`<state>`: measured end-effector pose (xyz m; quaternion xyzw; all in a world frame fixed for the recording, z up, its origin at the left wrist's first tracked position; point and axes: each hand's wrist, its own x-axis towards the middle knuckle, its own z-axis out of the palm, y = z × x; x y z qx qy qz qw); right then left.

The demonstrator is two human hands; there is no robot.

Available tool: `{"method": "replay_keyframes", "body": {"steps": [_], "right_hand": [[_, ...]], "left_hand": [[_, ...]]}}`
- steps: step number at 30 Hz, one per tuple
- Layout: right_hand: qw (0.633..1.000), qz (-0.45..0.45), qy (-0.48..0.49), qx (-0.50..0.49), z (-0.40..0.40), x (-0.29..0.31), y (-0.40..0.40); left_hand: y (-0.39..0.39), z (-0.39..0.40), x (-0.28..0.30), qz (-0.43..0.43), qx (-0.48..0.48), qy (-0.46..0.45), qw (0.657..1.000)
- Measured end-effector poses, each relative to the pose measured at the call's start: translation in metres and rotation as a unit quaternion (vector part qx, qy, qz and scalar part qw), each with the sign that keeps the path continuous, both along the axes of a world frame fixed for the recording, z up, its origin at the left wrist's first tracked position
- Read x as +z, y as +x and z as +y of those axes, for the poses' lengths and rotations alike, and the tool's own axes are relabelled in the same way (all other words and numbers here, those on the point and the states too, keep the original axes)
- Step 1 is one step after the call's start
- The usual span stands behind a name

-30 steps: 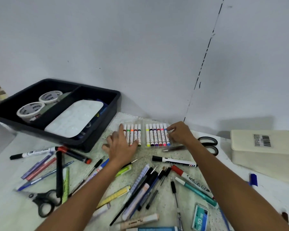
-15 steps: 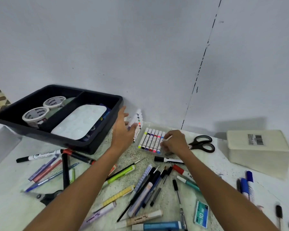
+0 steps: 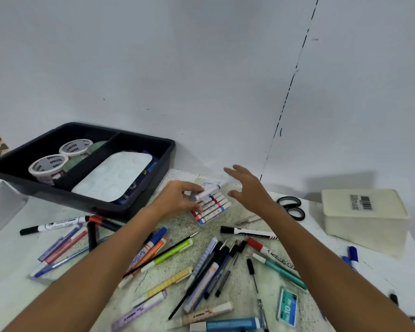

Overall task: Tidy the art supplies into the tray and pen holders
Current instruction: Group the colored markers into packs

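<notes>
— Fingers of the left hand [image 3: 177,200] were curled round the marker set [image 3: 210,204], pinching its near end; the case lay on the table [image 3: 7,267] just off the front right corner of the black tray [image 3: 86,202].

— And the right hand [image 3: 247,190]?

— Spread wide, fingers apart, holding nothing, poised just beside the far end of the case. I couldn't tell whether a fingertip touched the clear lid.

— Room around it?

— Tight on the near side. Loose pens [image 3: 209,267] fanned out below the case, a black marker [image 3: 248,233] lay just beside its lower edge, and scissors [image 3: 291,207] sat to the right, near the cream box [image 3: 364,219]. Toward the wall [image 3: 225,92] there was a strip of bare tabletop.

— The tray itself?

— Two compartments: tape rolls [image 3: 58,159] in the left one, a white palette [image 3: 115,178] leaning in the right one, its lower edge close to the front rim.
</notes>
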<state>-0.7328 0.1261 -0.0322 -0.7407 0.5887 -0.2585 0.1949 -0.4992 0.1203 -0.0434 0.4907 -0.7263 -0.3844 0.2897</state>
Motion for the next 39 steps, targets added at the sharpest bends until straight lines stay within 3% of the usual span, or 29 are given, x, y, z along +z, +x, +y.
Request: {"method": "replay_keyframes", "body": {"steps": [10, 16, 33, 36, 39], "right_hand": [[0.995, 0.094, -0.01, 0.007, 0.015, -0.027, 0.012], [0.994, 0.106, 0.015, 0.008, 0.021, -0.04, 0.018], [0.997, 0.009, 0.071, -0.012, 0.014, -0.038, 0.013], [0.998, 0.025, 0.047, -0.019, 0.015, -0.04, 0.016], [0.995, 0.096, -0.018, -0.014, 0.018, -0.045, 0.021]], "left_hand": [[0.024, -0.004, -0.021, -0.121, -0.03, 0.006, 0.992], [0.028, -0.009, -0.032, -0.199, -0.045, -0.022, 0.979], [0.024, 0.002, -0.044, -0.158, -0.021, -0.151, 0.976], [0.025, 0.003, -0.047, -0.152, -0.022, -0.176, 0.972], [0.026, 0.004, -0.051, -0.143, -0.007, -0.207, 0.968]]}}
